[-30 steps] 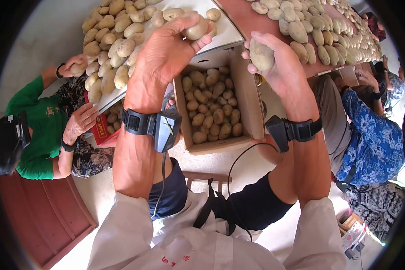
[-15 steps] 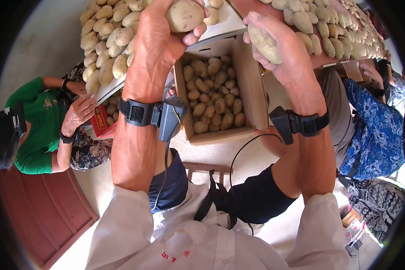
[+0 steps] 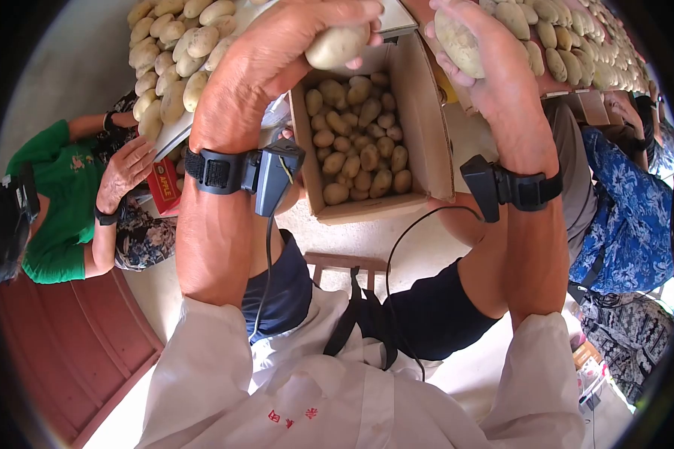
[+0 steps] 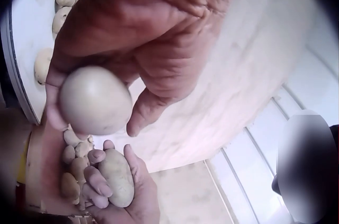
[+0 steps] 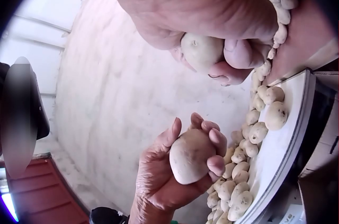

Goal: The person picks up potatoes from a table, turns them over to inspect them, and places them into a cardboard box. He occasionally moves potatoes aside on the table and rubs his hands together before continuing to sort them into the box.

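Both hands are raised over the near edge of the potato-covered surfaces, each with a potato. My left hand holds a pale, rounded potato in curled fingers. In the left wrist view, that potato shows below the palm, the thumb beside it. Over to the right, my right hand grips a longer, greenish-tan potato. Seen from the right wrist, the thumb and fingers wrap this potato, leaving one end showing. Between and below the hands stands an open cardboard box of potatoes.
Potatoes cover the white tabletop at left, and more lie on a reddish surface at right. A person in green sits at left beside a red box; another in blue is at right. A cable hangs between my forearms.
My left hand has turned and moved over the box's far edge, keeping its potato. The right hand has shifted slightly right, still gripping its own. The box sits higher in the head view.
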The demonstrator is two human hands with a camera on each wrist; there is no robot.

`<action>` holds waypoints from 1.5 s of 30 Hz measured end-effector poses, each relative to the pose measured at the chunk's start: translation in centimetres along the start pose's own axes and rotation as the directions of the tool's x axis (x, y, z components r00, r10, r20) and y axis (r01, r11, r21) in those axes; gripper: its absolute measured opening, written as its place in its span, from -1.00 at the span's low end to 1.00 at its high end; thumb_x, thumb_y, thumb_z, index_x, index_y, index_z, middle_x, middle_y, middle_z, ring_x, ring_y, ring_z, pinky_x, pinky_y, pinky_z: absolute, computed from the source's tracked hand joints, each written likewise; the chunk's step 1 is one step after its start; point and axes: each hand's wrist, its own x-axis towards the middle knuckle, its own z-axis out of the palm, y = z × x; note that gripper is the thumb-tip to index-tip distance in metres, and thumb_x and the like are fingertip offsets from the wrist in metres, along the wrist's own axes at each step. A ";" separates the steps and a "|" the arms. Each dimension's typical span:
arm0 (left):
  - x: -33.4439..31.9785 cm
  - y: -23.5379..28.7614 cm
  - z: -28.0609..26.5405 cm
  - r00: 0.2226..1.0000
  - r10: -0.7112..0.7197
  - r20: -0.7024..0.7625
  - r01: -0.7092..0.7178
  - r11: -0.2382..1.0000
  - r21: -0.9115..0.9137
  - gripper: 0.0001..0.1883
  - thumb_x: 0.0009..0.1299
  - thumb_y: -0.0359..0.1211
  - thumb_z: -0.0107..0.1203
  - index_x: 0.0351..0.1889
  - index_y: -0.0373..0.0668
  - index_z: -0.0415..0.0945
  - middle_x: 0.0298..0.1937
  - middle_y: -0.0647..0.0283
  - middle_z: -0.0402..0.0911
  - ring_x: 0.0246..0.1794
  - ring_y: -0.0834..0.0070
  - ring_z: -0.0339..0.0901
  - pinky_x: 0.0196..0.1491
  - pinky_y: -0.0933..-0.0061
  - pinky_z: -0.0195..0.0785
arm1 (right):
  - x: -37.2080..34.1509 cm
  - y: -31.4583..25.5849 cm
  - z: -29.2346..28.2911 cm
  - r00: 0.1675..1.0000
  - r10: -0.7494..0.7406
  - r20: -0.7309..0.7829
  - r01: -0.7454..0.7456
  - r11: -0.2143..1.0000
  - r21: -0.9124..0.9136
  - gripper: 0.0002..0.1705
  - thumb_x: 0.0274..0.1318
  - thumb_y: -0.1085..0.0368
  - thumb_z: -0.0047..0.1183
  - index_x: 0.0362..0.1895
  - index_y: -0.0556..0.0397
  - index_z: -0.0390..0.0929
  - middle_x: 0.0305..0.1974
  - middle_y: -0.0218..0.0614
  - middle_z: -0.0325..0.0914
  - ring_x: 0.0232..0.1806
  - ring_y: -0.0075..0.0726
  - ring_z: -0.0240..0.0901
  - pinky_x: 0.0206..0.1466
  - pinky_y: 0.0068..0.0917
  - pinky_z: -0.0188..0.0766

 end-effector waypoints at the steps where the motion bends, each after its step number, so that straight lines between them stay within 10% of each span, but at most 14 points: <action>1: -0.2 -0.1 0.1 0.996 -0.080 0.040 0.077 0.995 0.063 -0.82 0.54 -0.40 0.18 -0.02 -0.33 0.57 -0.29 0.20 0.66 -0.42 0.50 0.61 -0.49 0.57 0.45 | 0.1 0.1 0.0 1.000 -0.013 -0.002 0.013 1.000 0.010 -0.77 0.42 0.15 0.09 -0.29 -0.02 0.51 -0.49 -0.41 0.48 -0.64 -0.54 0.29 -0.67 -0.58 0.14; 4: 0.0 -1.1 -1.5 0.947 -0.084 0.311 -0.073 0.885 0.460 -0.59 0.56 -0.20 0.18 0.14 -0.40 0.54 -0.04 0.13 0.66 0.00 0.37 0.67 0.11 0.45 0.52 | 0.3 0.2 -0.3 0.999 -0.013 0.034 0.013 1.000 0.014 -0.77 0.42 0.15 0.09 -0.29 -0.01 0.52 -0.49 -0.40 0.48 -0.65 -0.54 0.29 -0.67 -0.59 0.16; 13: 0.0 -0.8 -2.7 0.992 -0.031 0.125 -0.032 0.883 0.469 -0.67 0.59 -0.18 0.14 -0.02 -0.31 0.62 -0.54 0.47 0.46 -0.62 0.73 0.31 -0.51 0.64 0.13 | 0.1 0.1 0.7 0.994 0.083 0.073 -0.075 0.991 -0.111 -0.78 0.43 0.19 0.08 -0.14 0.09 0.55 -0.41 -0.36 0.53 -0.59 -0.48 0.39 -0.63 -0.56 0.26; 16: -0.4 0.6 -1.8 0.990 -0.038 -0.134 0.083 0.933 0.349 -0.74 0.65 -0.28 0.01 -0.13 -0.31 0.57 -0.71 0.48 0.30 -0.80 0.66 0.14 -0.74 0.61 0.00 | 0.4 0.2 0.7 0.985 0.152 0.080 -0.134 0.971 -0.200 -0.65 0.37 0.17 0.14 0.08 0.14 0.53 -0.29 -0.38 0.57 -0.45 -0.53 0.45 -0.51 -0.62 0.29; 20: -1.1 1.4 -1.0 0.982 0.064 -0.177 0.002 0.936 0.352 -0.68 0.68 -0.24 -0.08 -0.15 -0.28 0.57 -0.75 0.49 0.24 -0.81 0.67 0.11 -0.74 0.58 -0.02 | 0.1 1.9 -0.5 0.955 0.064 0.291 0.060 0.916 -0.397 -0.41 0.28 0.08 0.16 0.29 0.11 0.46 -0.21 -0.40 0.60 -0.36 -0.58 0.46 -0.44 -0.64 0.16; 24: 0.7 -0.4 -4.2 0.989 0.124 -0.086 -0.097 0.959 0.267 -0.66 0.66 -0.19 -0.02 -0.07 -0.31 0.58 -0.67 0.46 0.33 -0.74 0.69 0.17 -0.65 0.59 0.01 | -1.5 0.9 1.7 0.832 0.432 0.347 -0.031 0.662 -0.749 -0.28 0.19 0.12 0.22 0.38 0.15 0.36 -0.12 -0.28 0.61 -0.22 -0.46 0.58 -0.21 -0.47 0.46; 28: 0.9 -0.4 -3.8 0.972 0.208 -0.110 -0.171 0.945 0.278 -0.66 0.64 -0.19 0.01 -0.03 -0.34 0.55 -0.67 0.51 0.20 -0.72 0.73 0.03 -0.58 0.57 -0.09 | -0.4 5.0 1.1 0.787 0.351 0.507 0.322 0.467 -0.824 -0.34 0.09 0.09 0.24 0.22 0.21 0.51 -0.05 -0.02 0.65 -0.03 -0.05 0.60 0.09 -0.22 0.50; 32: 0.8 0.1 -4.1 0.948 0.230 -0.220 -0.190 0.963 0.190 -0.67 0.64 -0.21 0.01 -0.04 -0.35 0.56 -0.61 0.47 0.30 -0.68 0.72 0.10 -0.55 0.58 -0.06 | 0.3 4.4 1.3 0.875 0.373 0.308 0.194 0.313 -0.930 -0.39 0.03 0.13 0.20 0.17 0.20 0.58 0.09 0.11 0.63 0.18 0.24 0.52 0.24 -0.11 0.45; 36: 1.5 0.1 -5.1 0.932 0.247 -0.264 -0.186 0.954 0.235 -0.68 0.62 -0.21 0.03 -0.06 -0.33 0.59 -0.49 0.43 0.42 -0.58 0.69 0.29 -0.48 0.61 0.14 | 1.0 4.1 0.5 0.979 0.050 0.197 0.196 0.023 -0.980 -0.44 0.16 0.14 0.16 0.23 0.09 0.54 0.15 0.08 0.60 0.26 0.23 0.46 0.31 -0.06 0.40; 45: 8.5 -2.8 -5.1 0.918 0.324 -0.228 -0.067 0.694 0.717 -0.54 0.49 -0.15 0.16 0.20 -0.28 0.60 -0.01 0.13 0.73 -0.04 0.41 0.68 -0.08 0.44 0.47 | 3.9 1.8 -0.9 0.989 -0.089 0.114 0.140 0.381 -0.914 -0.48 0.22 0.17 0.07 0.19 0.18 0.60 0.06 0.07 0.68 0.12 0.11 0.60 0.24 -0.14 0.46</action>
